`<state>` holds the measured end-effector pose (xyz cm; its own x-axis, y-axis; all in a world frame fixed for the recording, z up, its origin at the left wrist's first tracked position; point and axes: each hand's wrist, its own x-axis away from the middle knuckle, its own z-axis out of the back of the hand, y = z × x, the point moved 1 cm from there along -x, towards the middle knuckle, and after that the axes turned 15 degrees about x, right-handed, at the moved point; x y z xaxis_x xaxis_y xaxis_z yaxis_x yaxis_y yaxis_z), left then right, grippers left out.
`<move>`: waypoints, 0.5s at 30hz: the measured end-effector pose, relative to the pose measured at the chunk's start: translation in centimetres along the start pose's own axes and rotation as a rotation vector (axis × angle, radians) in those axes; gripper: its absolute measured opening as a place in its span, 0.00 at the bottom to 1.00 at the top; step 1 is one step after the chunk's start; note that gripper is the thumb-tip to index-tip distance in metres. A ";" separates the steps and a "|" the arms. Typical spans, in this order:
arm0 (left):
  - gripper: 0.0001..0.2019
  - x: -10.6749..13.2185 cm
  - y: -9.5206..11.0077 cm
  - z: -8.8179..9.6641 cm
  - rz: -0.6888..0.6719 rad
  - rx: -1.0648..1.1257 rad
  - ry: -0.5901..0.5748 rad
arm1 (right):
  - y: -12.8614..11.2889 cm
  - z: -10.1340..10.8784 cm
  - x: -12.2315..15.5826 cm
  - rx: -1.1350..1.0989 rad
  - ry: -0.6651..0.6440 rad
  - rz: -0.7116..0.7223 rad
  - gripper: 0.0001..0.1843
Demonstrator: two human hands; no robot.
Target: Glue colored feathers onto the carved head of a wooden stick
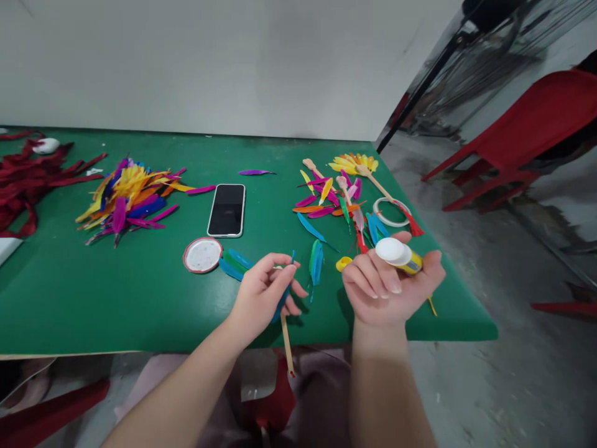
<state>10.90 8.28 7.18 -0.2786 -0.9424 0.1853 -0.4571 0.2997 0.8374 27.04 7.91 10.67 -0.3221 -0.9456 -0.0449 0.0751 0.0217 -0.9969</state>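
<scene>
My left hand [268, 286] pinches a blue feather [293, 256] between thumb and fingertips, near the table's front edge. Below those fingers a thin wooden stick [286, 348] juts out past the edge; whether the hand grips it too is hidden. My right hand [385, 286] is wrapped round a glue stick [409, 259] with a white end and a yellow body. Just left of that hand lies a yellow cap [344, 264]. Blue-green feathers [316, 261] lie between the hands, with more blue-green feathers [233, 264] left of my left hand.
On the green table [140, 292] are a feather pile [133, 199], a phone [227, 210], a round lid [203, 255] and dark red ribbons [28, 180]. Feathered wooden sticks [342, 183], a yellow feather fan [357, 163] and a white ring [390, 213] lie right. A red chair [536, 124] stands beyond.
</scene>
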 end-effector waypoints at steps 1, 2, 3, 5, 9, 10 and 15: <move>0.15 0.1 -0.1 -0.1 -0.005 -0.023 -0.013 | 0.1 -0.2 0.0 0.030 -0.028 0.005 0.39; 0.15 0.1 -0.1 -0.1 -0.021 -0.050 -0.020 | 0.2 -0.4 0.0 0.049 -0.054 0.007 0.41; 0.14 0.1 -0.2 -0.1 -0.045 -0.079 -0.023 | 0.4 -0.7 0.1 0.051 -0.078 0.000 0.41; 0.12 0.1 -0.3 0.0 -0.097 -0.154 -0.033 | 0.6 -1.3 0.2 0.001 -0.118 -0.033 0.41; 0.10 0.2 -0.5 0.3 -0.173 -0.287 -0.078 | 0.8 -2.4 0.4 -0.172 -0.183 -0.095 0.34; 0.10 0.2 -0.5 0.4 -0.182 -0.300 -0.079 | 0.9 -2.6 0.5 -0.206 -0.197 -0.102 0.32; 0.09 0.4 -0.2 0.1 -0.206 -0.300 -0.037 | 0.8 -3.1 0.7 -0.417 -0.272 -0.138 0.22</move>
